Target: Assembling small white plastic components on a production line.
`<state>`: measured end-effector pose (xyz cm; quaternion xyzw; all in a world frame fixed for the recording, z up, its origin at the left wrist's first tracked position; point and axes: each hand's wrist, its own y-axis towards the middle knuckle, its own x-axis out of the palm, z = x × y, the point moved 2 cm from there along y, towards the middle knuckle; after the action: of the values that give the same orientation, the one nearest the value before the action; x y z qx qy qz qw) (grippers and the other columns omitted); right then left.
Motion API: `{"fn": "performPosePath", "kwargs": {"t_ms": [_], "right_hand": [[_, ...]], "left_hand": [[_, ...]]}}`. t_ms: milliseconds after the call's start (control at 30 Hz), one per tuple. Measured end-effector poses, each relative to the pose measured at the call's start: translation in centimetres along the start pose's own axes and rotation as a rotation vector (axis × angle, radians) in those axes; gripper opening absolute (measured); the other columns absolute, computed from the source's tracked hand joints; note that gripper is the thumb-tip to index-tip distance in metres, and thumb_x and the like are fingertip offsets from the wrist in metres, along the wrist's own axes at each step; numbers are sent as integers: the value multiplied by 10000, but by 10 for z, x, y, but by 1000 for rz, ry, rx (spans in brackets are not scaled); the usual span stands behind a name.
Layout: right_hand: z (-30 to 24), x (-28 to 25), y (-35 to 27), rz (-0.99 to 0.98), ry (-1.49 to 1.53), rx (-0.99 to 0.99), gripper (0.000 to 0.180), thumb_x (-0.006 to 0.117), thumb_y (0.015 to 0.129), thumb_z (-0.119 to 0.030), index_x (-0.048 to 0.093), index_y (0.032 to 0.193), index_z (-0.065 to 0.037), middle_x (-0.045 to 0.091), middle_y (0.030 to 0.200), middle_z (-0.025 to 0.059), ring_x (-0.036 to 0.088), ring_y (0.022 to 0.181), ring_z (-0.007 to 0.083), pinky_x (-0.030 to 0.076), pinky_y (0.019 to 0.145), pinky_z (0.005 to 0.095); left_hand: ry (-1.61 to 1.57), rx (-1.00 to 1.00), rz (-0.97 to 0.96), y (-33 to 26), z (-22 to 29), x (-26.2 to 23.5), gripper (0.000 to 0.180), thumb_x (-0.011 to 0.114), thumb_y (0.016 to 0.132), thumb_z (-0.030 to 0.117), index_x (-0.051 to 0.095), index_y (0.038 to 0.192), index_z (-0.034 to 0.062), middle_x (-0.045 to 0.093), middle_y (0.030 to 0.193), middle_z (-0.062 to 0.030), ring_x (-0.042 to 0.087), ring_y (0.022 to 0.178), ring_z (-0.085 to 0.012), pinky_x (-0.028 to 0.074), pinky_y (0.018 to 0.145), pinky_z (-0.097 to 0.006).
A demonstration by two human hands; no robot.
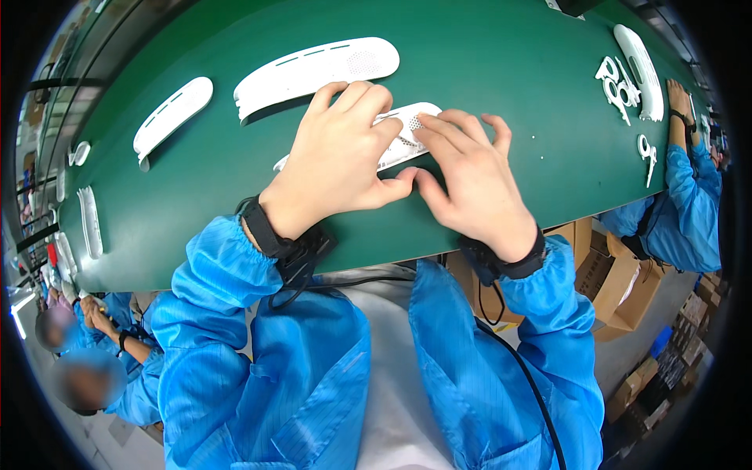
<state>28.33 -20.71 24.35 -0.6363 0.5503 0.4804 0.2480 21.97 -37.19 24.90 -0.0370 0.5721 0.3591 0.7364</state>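
Observation:
Both my hands rest on one long white plastic cover (407, 125) with a perforated end, lying on the green belt (486, 70). My left hand (337, 157) covers its left half, fingers curled over the top edge. Over its right end my right hand (470, 180) presses down with the fingers spread, thumb meeting the left thumb. Most of the cover is hidden under the hands. Black wrist straps with cables sit on both wrists.
Two more white covers (313, 70) (172, 113) lie farther left on the belt. At the right end lie another cover (638, 66) and small white parts (615, 86), beside a co-worker's hand (677, 98) in a blue sleeve. Other people sit lower left (102, 329). Cardboard boxes (619, 290) stand below right.

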Motion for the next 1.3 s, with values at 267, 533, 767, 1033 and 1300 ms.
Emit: {"fn": "performPosePath", "kwargs": {"t_ms": [267,533,767,1033,1300], "right_hand": [[23,3,-17,-123,194,-42,413,617,797,-86,638,1209,-80,628,1243,70,468,1262,286,290,1017,468],[20,6,-10,-37,64,-52,368,673,775,-59,685,1137,-122,673,1164,21,514,1214,243,310,989,467],[29,8,-8,68,-87,-148,209,708,771,-83,727,972,-137,718,1001,-19,586,1108,188,323,943,446],[76,-30,-40,129,129,110,155,670,800,10,719,937,-44,719,960,78,630,1050,243,456,858,373],[194,-42,40,428,67,352,227,693,856,-195,709,953,9,703,904,144,665,783,197,508,714,292]], "left_hand": [[132,41,-47,-9,7,8,397,768,608,165,660,958,14,555,1019,-105,572,961,-267,452,905,-387],[147,55,-76,-5,6,5,430,768,633,169,660,1023,25,558,1024,-103,560,980,-279,460,885,-390],[-312,-198,101,-6,-22,-50,410,683,773,160,633,1155,18,578,1078,-148,578,1023,-274,444,884,-342],[37,-433,28,-27,-93,-32,568,748,733,381,613,1159,30,591,1145,-178,562,1064,-350,452,928,-417],[95,-315,150,-15,-85,-18,416,743,704,415,656,879,48,657,831,-129,634,771,-322,508,704,-394]]}}
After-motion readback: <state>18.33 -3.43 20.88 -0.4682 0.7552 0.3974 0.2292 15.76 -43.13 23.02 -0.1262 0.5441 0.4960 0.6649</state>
